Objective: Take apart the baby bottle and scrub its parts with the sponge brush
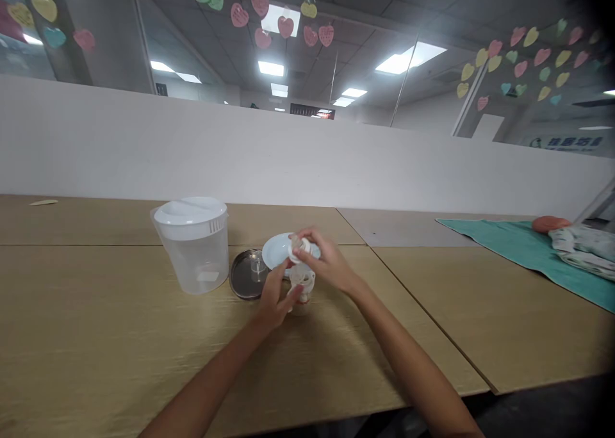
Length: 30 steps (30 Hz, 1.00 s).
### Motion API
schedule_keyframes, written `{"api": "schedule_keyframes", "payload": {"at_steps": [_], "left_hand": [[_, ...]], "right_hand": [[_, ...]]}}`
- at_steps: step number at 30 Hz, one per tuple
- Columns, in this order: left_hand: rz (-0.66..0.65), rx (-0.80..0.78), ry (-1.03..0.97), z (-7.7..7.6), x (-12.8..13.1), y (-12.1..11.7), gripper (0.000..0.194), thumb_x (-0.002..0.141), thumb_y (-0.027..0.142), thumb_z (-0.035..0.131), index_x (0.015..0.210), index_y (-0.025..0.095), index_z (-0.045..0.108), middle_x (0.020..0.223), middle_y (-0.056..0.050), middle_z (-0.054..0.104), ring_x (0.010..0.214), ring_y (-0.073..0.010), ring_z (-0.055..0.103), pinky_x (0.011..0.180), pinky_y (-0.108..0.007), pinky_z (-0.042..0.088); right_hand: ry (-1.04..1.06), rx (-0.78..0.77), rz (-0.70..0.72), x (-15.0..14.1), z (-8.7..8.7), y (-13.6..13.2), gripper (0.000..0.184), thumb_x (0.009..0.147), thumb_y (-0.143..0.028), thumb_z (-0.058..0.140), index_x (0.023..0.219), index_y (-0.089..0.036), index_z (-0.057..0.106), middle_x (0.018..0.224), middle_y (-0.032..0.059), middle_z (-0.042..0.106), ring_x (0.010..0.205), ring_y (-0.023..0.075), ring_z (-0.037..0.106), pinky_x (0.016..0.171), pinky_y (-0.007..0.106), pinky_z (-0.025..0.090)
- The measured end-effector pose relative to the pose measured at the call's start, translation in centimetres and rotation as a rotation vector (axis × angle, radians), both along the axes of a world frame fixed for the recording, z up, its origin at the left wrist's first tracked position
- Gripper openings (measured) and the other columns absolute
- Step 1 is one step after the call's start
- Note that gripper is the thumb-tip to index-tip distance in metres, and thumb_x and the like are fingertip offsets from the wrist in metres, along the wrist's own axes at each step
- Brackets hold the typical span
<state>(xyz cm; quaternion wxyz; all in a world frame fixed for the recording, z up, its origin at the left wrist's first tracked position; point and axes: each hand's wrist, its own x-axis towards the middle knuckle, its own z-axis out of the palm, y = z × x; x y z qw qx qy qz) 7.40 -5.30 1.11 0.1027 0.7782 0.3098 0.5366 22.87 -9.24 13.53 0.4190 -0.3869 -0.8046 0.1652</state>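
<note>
My left hand is wrapped round a clear baby bottle, which it holds just above the table. Above the bottle's open top, my right hand pinches a white ring with a clear teat. A small gap seems to part the ring from the bottle, though fingers hide some of it. Behind both hands lies a pale blue plate, partly covered by them. To the left is a round metal tray with a small clear dome-shaped cap on it.
A clear plastic pitcher with a white lid stands left of the tray. Far right, a green cloth bears an orange item and folded patterned fabric. A white partition runs along the table's back edge.
</note>
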Motion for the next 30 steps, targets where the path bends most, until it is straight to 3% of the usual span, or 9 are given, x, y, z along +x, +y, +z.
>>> {"api": "schedule_keyframes", "payload": {"at_steps": [3, 5, 8, 10, 15, 22, 30], "left_hand": [[0.064, 0.014, 0.108, -0.7, 0.2, 0.4, 0.053, 0.078, 0.043, 0.059, 0.123, 0.019, 0.046, 0.112, -0.012, 0.059, 0.106, -0.0267, 0.054, 0.089, -0.044, 0.042], [0.09, 0.031, 0.133, -0.6, 0.1, 0.7, 0.063, 0.074, 0.041, 0.062, 0.129, 0.02, 0.04, 0.115, -0.012, 0.057, 0.108, -0.0279, 0.052, 0.092, -0.046, 0.04], [0.08, 0.038, 0.184, -0.2, -0.2, 0.8, 0.079, 0.071, 0.04, 0.065, 0.138, 0.02, 0.028, 0.111, -0.012, 0.06, 0.108, -0.0283, 0.052, 0.095, -0.047, 0.037], [0.063, 0.055, 0.223, 0.1, -0.4, 0.8, 0.08, 0.072, 0.041, 0.064, 0.139, 0.019, 0.026, 0.104, -0.01, 0.062, 0.106, -0.0283, 0.053, 0.096, -0.047, 0.036], [0.061, 0.098, 0.287, 0.1, -0.5, 0.6, 0.072, 0.077, 0.037, 0.057, 0.139, 0.018, 0.027, 0.107, -0.012, 0.059, 0.104, -0.0272, 0.053, 0.093, -0.046, 0.038], [0.061, 0.07, 0.267, -0.1, -0.5, 0.5, 0.072, 0.076, 0.032, 0.058, 0.139, 0.018, 0.026, 0.115, -0.012, 0.056, 0.104, -0.0253, 0.053, 0.091, -0.041, 0.042], [0.074, 0.06, 0.215, -0.3, -0.4, 0.6, 0.055, 0.073, 0.034, 0.062, 0.121, 0.016, 0.043, 0.11, -0.012, 0.059, 0.102, -0.026, 0.054, 0.088, -0.042, 0.043]], "right_hand": [[0.02, -0.016, 0.04, -0.6, -4.2, 1.0, 0.03, 0.089, -0.042, 0.044, 0.109, -0.021, 0.047, 0.118, 0.0051, 0.056, 0.109, 0.0139, 0.052, 0.092, 0.026, 0.039], [0.022, -0.016, 0.001, -0.5, -6.4, 1.4, 0.03, 0.087, -0.042, 0.046, 0.108, -0.02, 0.048, 0.115, 0.0056, 0.057, 0.108, 0.0145, 0.052, 0.092, 0.026, 0.039], [0.098, -0.079, -0.12, 0.2, -8.6, 2.4, 0.032, 0.088, -0.043, 0.04, 0.106, -0.018, 0.045, 0.108, 0.0073, 0.059, 0.1, 0.0147, 0.055, 0.087, 0.026, 0.042], [0.175, -0.119, -0.153, 0.6, -9.5, 3.2, 0.032, 0.09, -0.044, 0.033, 0.103, -0.017, 0.043, 0.102, 0.0076, 0.06, 0.096, 0.0151, 0.057, 0.084, 0.026, 0.044], [0.289, -0.132, -0.124, 0.7, -10.6, 3.3, 0.035, 0.09, -0.045, 0.028, 0.103, -0.016, 0.043, 0.102, 0.0088, 0.059, 0.096, 0.0158, 0.056, 0.085, 0.026, 0.044], [0.142, -0.047, -0.131, 0.3, -10.2, 2.1, 0.041, 0.091, -0.044, 0.032, 0.118, -0.018, 0.049, 0.124, 0.0099, 0.052, 0.115, 0.0163, 0.048, 0.099, 0.028, 0.037], [0.222, 0.151, -0.224, 0.2, -11.6, 2.1, 0.036, 0.091, -0.039, 0.035, 0.111, -0.018, 0.056, 0.112, 0.01, 0.059, 0.106, 0.019, 0.053, 0.094, 0.034, 0.04]]}}
